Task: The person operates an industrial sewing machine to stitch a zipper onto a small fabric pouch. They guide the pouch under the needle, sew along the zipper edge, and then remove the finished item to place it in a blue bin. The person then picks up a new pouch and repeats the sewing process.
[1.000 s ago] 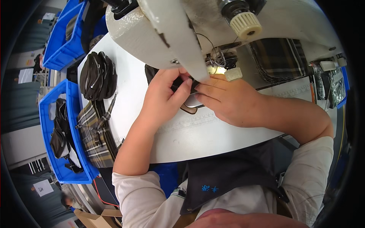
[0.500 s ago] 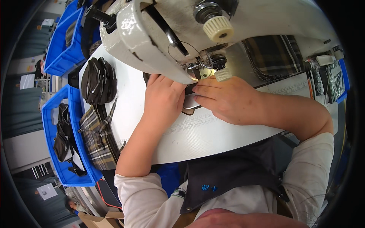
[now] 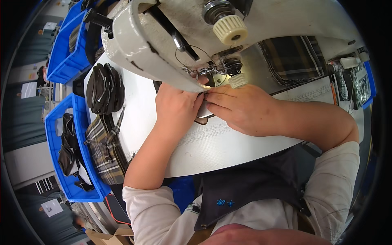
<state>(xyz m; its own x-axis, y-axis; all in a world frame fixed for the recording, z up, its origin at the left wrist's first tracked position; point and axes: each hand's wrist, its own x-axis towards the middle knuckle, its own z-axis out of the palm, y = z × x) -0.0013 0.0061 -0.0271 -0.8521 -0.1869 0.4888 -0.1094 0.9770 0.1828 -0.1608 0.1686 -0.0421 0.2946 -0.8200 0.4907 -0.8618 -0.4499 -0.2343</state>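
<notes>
At the sewing machine, my left hand is curled over a dark fabric piece beside the needle area, its fingertips mostly hidden by the machine head. My right hand lies palm down with its fingers stretched leftward onto the work, close to the metal presser assembly. A pale metal plate and a small tan-edged piece show between the hands. What exactly my left fingers grip is out of sight.
Left: stacked dark pouches, plaid fabric, two blue bins. Right: folded plaid cloth, a tray of small supplies. A ruler strip crosses the white table. A blurred person is at lower left.
My left hand has rolled over from a thumb-up pinch to back-up, fingers further under the head. My right hand stays nearly in place. The machine appears farther left as the view shifted.
</notes>
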